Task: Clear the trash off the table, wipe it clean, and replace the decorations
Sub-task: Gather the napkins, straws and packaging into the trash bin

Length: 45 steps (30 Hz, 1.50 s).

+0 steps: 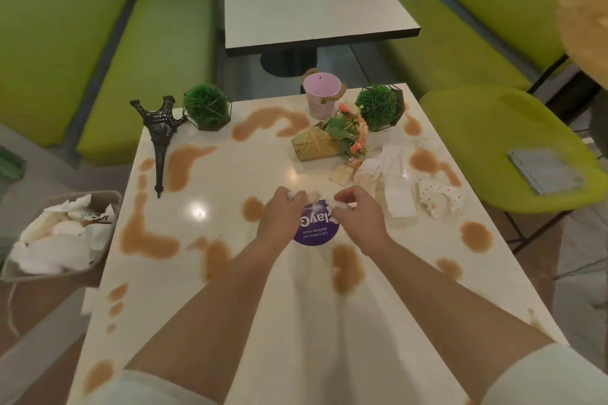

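Still early, I judge: my left hand (283, 210) and right hand (357, 210) each pinch tissue scraps (312, 197) at mid-frame; the bin (62, 233) at left is part-filled, more napkins (391, 171) lie right of centre, brown spills (148, 237) unwiped, decorations (332, 138) scattered along the table (250, 322) top edge

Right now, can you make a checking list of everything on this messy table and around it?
Surface: white table covered in brown spill patches.
Job's things: crumpled tissue between both hands; more wrappers at right; tower model lying down; two green ball plants; pink bucket; flower basket tipped over.
Clutter: purple round sticker.
Grippers: left hand and right hand both pinch the tissue.
Cables: nothing seen.
Surroundings: trash bin full of paper at left; grey cloth on green chair.
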Each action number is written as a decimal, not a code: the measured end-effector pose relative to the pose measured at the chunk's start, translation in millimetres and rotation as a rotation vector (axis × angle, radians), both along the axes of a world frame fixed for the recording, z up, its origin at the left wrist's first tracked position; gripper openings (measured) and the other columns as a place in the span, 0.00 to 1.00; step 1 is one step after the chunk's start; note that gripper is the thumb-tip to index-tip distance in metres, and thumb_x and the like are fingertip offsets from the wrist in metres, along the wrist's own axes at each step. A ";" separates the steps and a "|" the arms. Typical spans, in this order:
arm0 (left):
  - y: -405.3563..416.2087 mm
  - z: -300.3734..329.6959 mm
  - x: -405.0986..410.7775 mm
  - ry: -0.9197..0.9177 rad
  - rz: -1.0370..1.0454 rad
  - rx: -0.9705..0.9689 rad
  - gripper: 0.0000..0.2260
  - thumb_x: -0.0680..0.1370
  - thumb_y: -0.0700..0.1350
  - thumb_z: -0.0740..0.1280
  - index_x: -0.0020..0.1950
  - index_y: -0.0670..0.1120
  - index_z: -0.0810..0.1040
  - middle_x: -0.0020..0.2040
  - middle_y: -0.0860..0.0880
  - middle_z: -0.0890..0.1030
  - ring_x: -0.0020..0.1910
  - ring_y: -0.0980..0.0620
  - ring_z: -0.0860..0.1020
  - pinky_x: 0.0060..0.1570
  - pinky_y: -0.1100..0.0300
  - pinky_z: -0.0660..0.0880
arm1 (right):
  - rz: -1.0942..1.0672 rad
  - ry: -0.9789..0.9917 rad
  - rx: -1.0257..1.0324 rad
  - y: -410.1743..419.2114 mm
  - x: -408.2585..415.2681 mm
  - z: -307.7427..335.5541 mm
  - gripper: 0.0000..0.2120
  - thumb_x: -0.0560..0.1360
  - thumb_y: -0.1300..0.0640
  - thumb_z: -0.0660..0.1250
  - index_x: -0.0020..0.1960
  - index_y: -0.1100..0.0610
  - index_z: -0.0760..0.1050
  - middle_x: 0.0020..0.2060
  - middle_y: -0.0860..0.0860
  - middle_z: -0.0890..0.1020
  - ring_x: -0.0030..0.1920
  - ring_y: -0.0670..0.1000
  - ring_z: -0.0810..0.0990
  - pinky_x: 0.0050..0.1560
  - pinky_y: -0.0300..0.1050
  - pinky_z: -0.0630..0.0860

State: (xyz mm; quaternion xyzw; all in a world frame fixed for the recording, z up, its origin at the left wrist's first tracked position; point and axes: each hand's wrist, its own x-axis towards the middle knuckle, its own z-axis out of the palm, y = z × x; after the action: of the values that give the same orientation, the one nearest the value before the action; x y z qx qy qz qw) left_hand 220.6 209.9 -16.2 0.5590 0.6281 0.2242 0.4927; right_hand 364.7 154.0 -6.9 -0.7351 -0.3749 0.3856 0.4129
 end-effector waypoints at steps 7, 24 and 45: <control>12.8 10.5 -94.9 -0.053 0.174 0.008 0.09 0.78 0.44 0.59 0.56 0.43 0.68 0.43 0.45 0.81 0.35 0.50 0.76 0.36 0.58 0.71 | 0.061 0.028 -0.013 23.6 -92.5 -0.6 0.09 0.73 0.63 0.69 0.52 0.55 0.76 0.45 0.45 0.78 0.41 0.42 0.75 0.32 0.26 0.70; 29.5 -3.8 -380.1 0.108 0.411 -0.014 0.09 0.81 0.43 0.59 0.60 0.42 0.68 0.47 0.48 0.76 0.47 0.47 0.74 0.46 0.54 0.68 | 0.337 0.046 -0.004 93.2 -367.7 -11.1 0.06 0.73 0.59 0.72 0.49 0.53 0.78 0.44 0.44 0.79 0.44 0.45 0.77 0.41 0.34 0.70; 95.9 -21.6 -494.0 0.537 0.404 0.110 0.10 0.79 0.49 0.65 0.59 0.52 0.79 0.59 0.49 0.78 0.59 0.49 0.74 0.53 0.56 0.71 | 0.471 -0.173 -0.081 154.9 -446.2 -38.0 0.14 0.77 0.58 0.64 0.62 0.52 0.76 0.60 0.51 0.76 0.51 0.50 0.77 0.49 0.45 0.78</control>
State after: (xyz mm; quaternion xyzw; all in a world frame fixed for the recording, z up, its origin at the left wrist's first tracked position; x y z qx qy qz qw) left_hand -273.4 305.8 -37.7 0.4881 0.8204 0.1956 0.2245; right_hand -81.6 308.9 -45.0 -0.6736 -0.5540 0.4214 0.2485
